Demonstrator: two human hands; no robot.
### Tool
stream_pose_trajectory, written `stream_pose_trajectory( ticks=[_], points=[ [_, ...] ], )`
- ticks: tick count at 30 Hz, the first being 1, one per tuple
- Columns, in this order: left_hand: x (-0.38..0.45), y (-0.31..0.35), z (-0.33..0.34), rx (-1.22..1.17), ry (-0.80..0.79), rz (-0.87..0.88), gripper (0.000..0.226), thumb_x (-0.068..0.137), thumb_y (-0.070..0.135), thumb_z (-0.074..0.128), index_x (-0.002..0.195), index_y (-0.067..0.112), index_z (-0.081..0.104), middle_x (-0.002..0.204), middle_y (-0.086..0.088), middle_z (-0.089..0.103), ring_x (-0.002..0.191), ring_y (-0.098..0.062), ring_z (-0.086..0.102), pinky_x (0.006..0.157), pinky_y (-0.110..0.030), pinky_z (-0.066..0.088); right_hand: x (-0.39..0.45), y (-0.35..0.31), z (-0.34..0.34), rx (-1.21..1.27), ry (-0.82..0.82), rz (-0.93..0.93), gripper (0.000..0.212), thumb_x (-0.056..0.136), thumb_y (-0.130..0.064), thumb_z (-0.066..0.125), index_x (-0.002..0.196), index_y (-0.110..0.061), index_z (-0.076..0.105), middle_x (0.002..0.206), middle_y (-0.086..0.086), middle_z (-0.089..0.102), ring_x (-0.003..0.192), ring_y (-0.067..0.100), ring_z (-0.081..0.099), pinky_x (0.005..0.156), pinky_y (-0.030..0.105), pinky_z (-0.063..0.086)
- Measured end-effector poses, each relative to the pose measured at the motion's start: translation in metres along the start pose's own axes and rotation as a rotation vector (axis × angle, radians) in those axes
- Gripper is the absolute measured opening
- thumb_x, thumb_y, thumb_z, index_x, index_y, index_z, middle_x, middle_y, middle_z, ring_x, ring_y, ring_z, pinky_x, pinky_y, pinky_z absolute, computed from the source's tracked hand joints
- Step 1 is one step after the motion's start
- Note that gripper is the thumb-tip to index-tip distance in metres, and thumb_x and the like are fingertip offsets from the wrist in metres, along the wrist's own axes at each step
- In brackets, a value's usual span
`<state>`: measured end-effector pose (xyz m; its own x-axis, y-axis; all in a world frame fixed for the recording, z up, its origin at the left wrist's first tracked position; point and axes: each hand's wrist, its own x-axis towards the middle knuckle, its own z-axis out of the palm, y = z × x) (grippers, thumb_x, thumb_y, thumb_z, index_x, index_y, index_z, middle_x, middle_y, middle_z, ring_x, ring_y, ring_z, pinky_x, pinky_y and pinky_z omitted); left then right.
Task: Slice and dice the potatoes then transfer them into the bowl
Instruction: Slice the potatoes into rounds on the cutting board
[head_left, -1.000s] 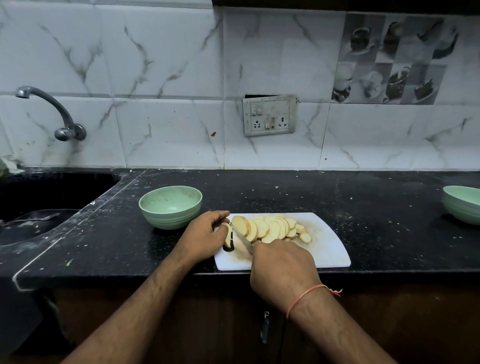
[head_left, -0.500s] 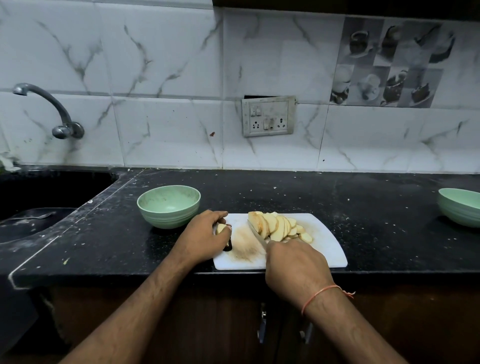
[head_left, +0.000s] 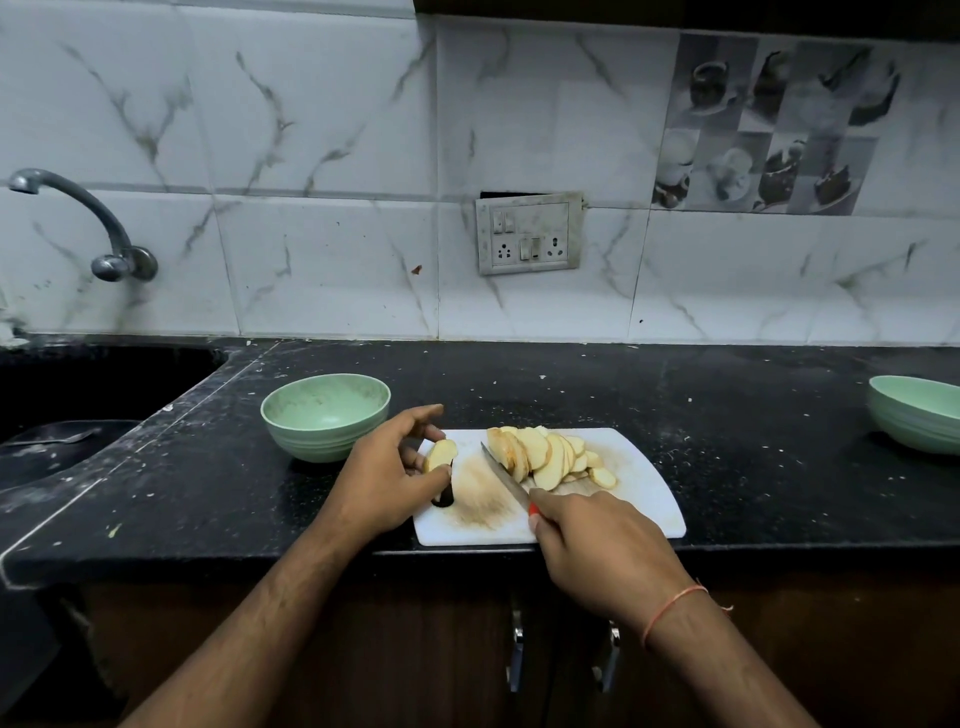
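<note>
White cutting board (head_left: 644, 499) carries the potato slices (head_left: 545, 454), fanned at its far middle — my right hand (head_left: 597, 551) grips the knife (head_left: 506, 478), blade against the stack. My left hand (head_left: 387, 478) pinches a potato end piece (head_left: 440, 454) near the board's left edge; green bowl (head_left: 324, 415) sits just left.

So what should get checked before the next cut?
1. Knife gripped by right hand: ok.
2. Left hand fingers clear of the blade: ok, apart from it.
3. Potato end piece pinched steady: ok.
4. Slices on the cutting board, none fallen off: ok.
5. Slices diced: not ok, still rounds.
6. Nearest bowl ready: ok, looks empty.
</note>
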<state>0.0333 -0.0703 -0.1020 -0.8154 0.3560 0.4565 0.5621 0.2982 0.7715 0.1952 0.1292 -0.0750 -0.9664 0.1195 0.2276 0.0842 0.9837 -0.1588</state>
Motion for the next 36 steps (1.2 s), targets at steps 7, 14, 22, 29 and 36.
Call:
stream_pose_trajectory(
  ticks=[7,14,22,29,36],
  points=[
    [0.000,0.002,0.001,-0.162,0.030,0.076,0.059,0.088,0.004,0.084,0.139,0.029,0.065,0.120,0.007,0.075,0.085,-0.018,0.072,0.079,-0.032,0.063,0.000,0.000,0.001,0.028,0.004,0.008,0.030,0.103,-0.046,0.036,0.116,-0.032,0.058,0.090,-0.005,0.066,0.088,0.020,0.062,0.074,0.041,0.055],
    [0.007,-0.008,0.005,0.096,-0.142,0.001,0.051,0.090,0.030,0.083,0.138,0.034,0.065,0.119,0.025,0.075,0.117,0.009,0.066,0.106,-0.030,0.052,0.000,0.000,0.003,0.042,0.010,0.024,0.031,0.103,-0.047,0.036,0.117,-0.032,0.059,0.093,-0.007,0.067,0.090,0.020,0.063,0.076,0.039,0.055],
    [0.011,-0.009,0.004,0.235,-0.093,-0.123,0.054,0.067,0.059,0.059,0.117,0.046,0.074,0.104,0.025,0.071,0.093,-0.009,0.061,0.091,-0.035,0.053,-0.002,0.002,0.001,0.032,0.011,0.025,0.028,0.103,-0.047,0.037,0.108,-0.029,0.058,0.089,-0.005,0.065,0.088,0.022,0.063,0.074,0.039,0.053],
    [0.007,-0.008,0.005,0.365,-0.132,-0.058,0.050,0.075,0.060,0.061,0.122,0.048,0.073,0.098,0.026,0.067,0.101,-0.003,0.058,0.095,-0.034,0.051,-0.002,0.000,0.004,0.062,0.039,0.080,0.029,0.102,-0.044,0.037,0.107,-0.029,0.061,0.090,-0.005,0.066,0.088,0.022,0.062,0.076,0.038,0.053],
    [0.006,-0.002,0.006,0.298,-0.155,-0.037,0.028,0.085,0.035,0.078,0.112,0.042,0.078,0.087,0.010,0.069,0.092,0.005,0.061,0.074,-0.012,0.041,-0.002,0.000,0.004,0.036,0.053,0.137,0.028,0.102,-0.041,0.036,0.102,-0.026,0.060,0.094,-0.002,0.066,0.091,0.026,0.062,0.070,0.037,0.046]
  ],
)
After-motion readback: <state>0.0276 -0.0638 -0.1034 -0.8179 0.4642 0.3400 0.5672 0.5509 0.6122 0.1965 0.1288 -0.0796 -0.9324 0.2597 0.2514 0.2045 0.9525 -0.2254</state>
